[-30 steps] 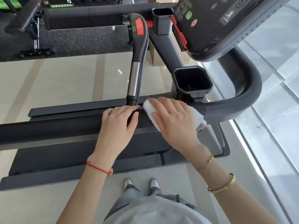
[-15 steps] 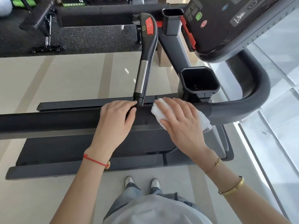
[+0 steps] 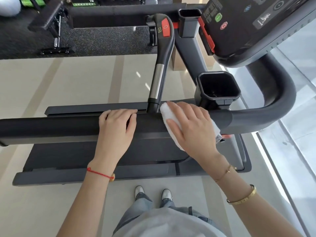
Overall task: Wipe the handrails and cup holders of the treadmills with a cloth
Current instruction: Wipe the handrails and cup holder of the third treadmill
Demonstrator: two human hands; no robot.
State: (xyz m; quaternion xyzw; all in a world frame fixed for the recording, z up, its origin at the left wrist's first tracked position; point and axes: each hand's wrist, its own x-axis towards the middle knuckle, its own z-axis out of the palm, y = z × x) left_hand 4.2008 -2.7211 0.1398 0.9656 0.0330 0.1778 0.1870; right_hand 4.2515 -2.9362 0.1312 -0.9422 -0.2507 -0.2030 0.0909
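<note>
A thick black handrail (image 3: 51,127) runs across the view and curves up to the right toward the console. My right hand (image 3: 191,127) presses a white cloth (image 3: 166,113) flat onto the rail, just right of the upright grip bar (image 3: 158,82) with its red button. My left hand (image 3: 116,130) rests on the rail to the left of that bar, fingers draped over the top, apart from the cloth. A dark octagonal cup holder (image 3: 218,86) sits just behind my right hand; a second cup holder (image 3: 189,19) stands farther back.
The console (image 3: 256,23) with green and red buttons overhangs at upper right. Below the rail lies the treadmill deck (image 3: 85,156). My feet (image 3: 153,194) stand on the pale floor beside it. A weight bench (image 3: 51,23) stands on black matting at the back left.
My left hand slid left along the rail, away from the upright bar. My right hand kept the cloth on the rail by the bar, shifting only slightly.
</note>
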